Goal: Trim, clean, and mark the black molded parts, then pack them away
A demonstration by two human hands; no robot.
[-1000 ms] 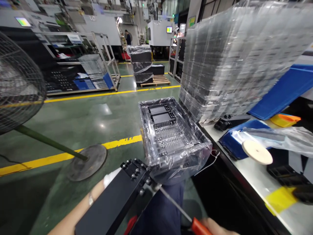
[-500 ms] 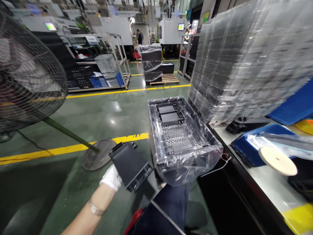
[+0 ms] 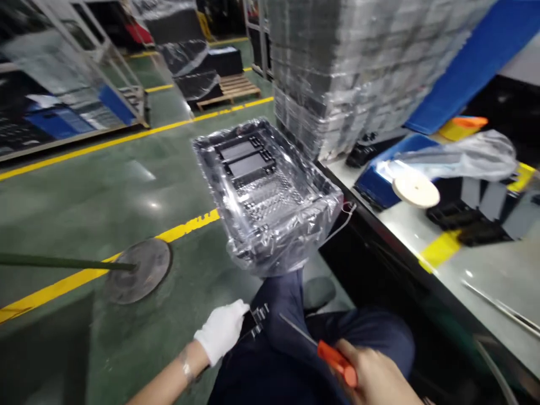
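My left hand (image 3: 223,332), in a white glove, is closed on a black plastic part (image 3: 252,325). Only the part's slotted end shows beside the thumb; the rest is hidden by the hand or lost against my dark trousers. My bare right hand (image 3: 373,371) grips an orange-handled tool (image 3: 337,360). Its long thin metal shaft points up and left, toward the black part, and stays apart from it. Beyond my knees stands a plastic-lined bin (image 3: 287,244) with two similar black parts (image 3: 251,165) side by side at its far end, on bubble wrap.
A worktable (image 3: 407,236) runs along my right, bearing a blue tray (image 3: 375,188), a cream disc (image 3: 415,188) and more black parts (image 3: 485,225). Wrapped stacks (image 3: 320,73) rise behind the bin. The fan's round base (image 3: 143,270) stands on the floor at left.
My view has turned down and right. The left hand has brought the black part from beside the bin to my lap and tilted it. My right hand with the orange-handled tool has come into view.
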